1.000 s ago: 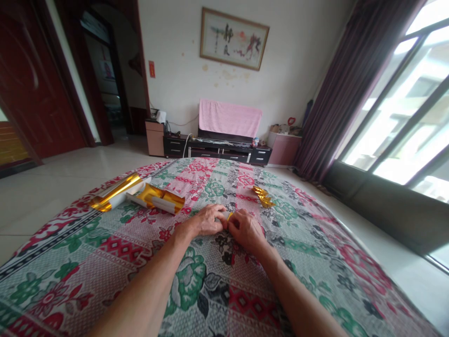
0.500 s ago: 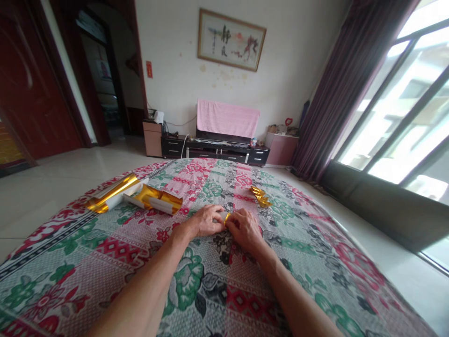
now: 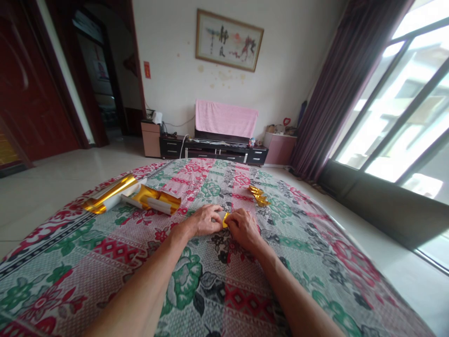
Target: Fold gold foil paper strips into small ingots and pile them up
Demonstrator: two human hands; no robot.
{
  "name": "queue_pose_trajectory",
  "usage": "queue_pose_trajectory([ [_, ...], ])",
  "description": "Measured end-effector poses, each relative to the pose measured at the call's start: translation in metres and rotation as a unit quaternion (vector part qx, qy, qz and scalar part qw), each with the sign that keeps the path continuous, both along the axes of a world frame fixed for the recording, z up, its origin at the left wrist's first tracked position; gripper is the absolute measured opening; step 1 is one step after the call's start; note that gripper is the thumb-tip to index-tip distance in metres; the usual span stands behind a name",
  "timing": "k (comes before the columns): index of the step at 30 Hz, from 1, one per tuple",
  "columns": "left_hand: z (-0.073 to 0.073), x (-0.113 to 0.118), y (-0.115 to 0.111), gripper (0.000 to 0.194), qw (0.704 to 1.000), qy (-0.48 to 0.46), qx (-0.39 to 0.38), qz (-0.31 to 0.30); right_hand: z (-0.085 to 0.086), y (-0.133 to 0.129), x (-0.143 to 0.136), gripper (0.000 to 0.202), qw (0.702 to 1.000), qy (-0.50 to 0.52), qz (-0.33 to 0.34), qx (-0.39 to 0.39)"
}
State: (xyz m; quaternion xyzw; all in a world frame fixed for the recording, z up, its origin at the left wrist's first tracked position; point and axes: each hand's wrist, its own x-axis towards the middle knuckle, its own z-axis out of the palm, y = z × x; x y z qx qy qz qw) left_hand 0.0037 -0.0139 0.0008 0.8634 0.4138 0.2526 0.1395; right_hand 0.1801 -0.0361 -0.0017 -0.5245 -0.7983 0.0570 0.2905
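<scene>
Between my hands on the patterned tablecloth (image 3: 147, 276) is a small piece of gold foil paper (image 3: 225, 220) with a pale underside. My left hand (image 3: 206, 220) presses on its left part with curled fingers. The fingers of my right hand (image 3: 242, 227) pinch its right edge; most of the piece is hidden under both hands. Beyond the right hand lies a folded, zigzag gold foil piece (image 3: 258, 195). Off to the left rest curled sheets of gold foil paper (image 3: 157, 200) with white backs, beside a longer gold roll (image 3: 110, 193).
The cloth-covered surface has a curved far edge. Past it stand a low black cabinet (image 3: 171, 147), a screen under a pink towel (image 3: 226, 117) and a pink side cabinet (image 3: 279, 149). A purple curtain (image 3: 347, 89) and windows are on the right, a dark red door (image 3: 31, 89) on the left.
More of the gold face now shows between my hands. The right fingers have closed tighter at its edge. The view has shifted slightly; the other foil pieces stay put.
</scene>
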Motion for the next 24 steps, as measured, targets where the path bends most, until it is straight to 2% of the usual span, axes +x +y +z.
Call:
queue_pose_trajectory([
  [6,-0.003,0.000,0.002,0.014,1.000,0.005,-0.015,0.010,-0.001,-0.003,-0.003,0.017,1.000,-0.008,-0.022,0.007],
  [14,0.006,0.001,-0.004,0.014,1.000,0.009,-0.027,0.013,0.001,0.000,-0.002,0.012,1.000,-0.013,-0.019,-0.011],
  [20,0.004,0.010,-0.007,0.011,0.998,0.022,0.043,0.050,0.001,0.001,0.000,0.033,1.000,-0.008,-0.004,0.018],
  [24,-0.001,0.014,-0.004,0.006,0.996,0.018,0.062,0.061,0.000,0.001,0.000,0.034,0.999,-0.013,0.016,0.034],
])
